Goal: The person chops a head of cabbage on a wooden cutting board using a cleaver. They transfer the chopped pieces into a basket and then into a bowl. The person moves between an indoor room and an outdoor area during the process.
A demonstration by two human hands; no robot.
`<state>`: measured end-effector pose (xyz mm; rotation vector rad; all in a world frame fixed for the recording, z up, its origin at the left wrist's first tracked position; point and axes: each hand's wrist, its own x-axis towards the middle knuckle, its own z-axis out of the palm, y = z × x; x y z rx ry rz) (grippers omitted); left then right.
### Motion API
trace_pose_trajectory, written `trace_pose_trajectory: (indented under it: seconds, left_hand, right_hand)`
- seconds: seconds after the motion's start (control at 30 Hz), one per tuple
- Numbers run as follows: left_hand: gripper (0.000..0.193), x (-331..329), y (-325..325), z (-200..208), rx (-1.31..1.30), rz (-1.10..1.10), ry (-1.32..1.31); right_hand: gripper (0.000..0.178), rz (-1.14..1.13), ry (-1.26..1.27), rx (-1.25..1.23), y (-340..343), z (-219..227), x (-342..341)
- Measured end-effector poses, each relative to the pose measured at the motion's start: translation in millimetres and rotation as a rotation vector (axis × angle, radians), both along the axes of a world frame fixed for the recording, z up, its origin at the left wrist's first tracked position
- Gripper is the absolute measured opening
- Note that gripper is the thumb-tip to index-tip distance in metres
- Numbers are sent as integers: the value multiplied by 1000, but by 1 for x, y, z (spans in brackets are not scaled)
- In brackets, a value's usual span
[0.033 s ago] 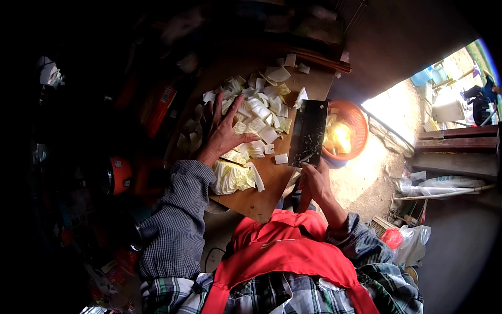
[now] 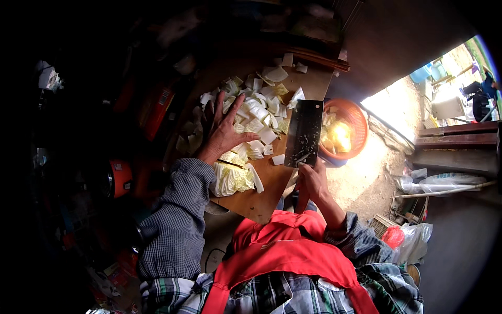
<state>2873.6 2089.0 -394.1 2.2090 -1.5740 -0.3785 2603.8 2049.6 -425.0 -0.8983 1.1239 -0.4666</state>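
My left hand (image 2: 228, 128) lies with fingers spread over a heap of cut Chinese cabbage pieces (image 2: 260, 111). My right hand (image 2: 312, 180) grips a cleaver (image 2: 305, 128) by its handle. Its broad dark blade, flecked with small bits, lies beside the heap's right side, over the board's right edge. An uncut chunk of Chinese cabbage (image 2: 231, 178) sits near my left wrist, with a pale strip leaning at its right. All of the cabbage rests on a brown wooden board (image 2: 256, 203). Whether the blade touches the board, I cannot tell.
An orange plastic basket (image 2: 359, 125) with pale pieces inside stands on the floor right of the board. A wooden strip (image 2: 319, 57) runs along the far edge. Red and dark goods, including a red rounded appliance (image 2: 121, 177), crowd the shadowed left. Plastic bags (image 2: 415, 243) lie at right.
The cleaver and my right hand have shifted slightly to the left. My left hand stays spread on the cabbage.
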Motion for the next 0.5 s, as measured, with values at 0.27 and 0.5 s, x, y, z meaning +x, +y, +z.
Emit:
trace_pose_trajectory:
  seconds: [0.27,0.5]
  left_hand:
    - [99,-17,-31,-21,-61,-94,-51]
    - [88,-14,-28,-27,-109,-25,-94]
  right_hand:
    - [12,42,-85,28,7,-10,39]
    - [28,39,-12,-53,11,19,39]
